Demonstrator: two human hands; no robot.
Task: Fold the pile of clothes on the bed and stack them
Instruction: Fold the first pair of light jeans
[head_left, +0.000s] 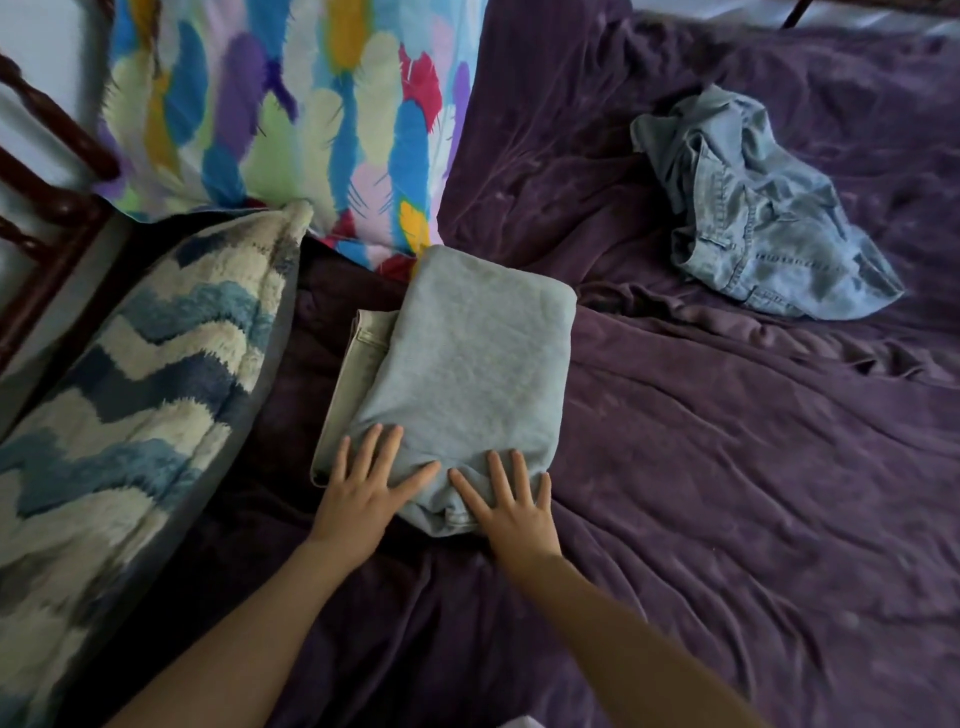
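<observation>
A folded pale blue garment (478, 358) lies on top of a folded beige garment (345, 395), whose left edge sticks out. The two form a small stack on the purple bed cover (727, 493). My left hand (363, 488) lies flat with straight, spread fingers on the near left corner of the blue garment. Beside it my right hand (511, 506) presses flat on the near right corner. A crumpled denim garment (753, 208) lies unfolded at the far right of the bed.
A shaggy blue and cream zigzag pillow (135, 374) lies to the left of the stack. A bright feather-print pillow (291, 114) stands behind it. A dark wooden headboard (47, 171) runs along the far left.
</observation>
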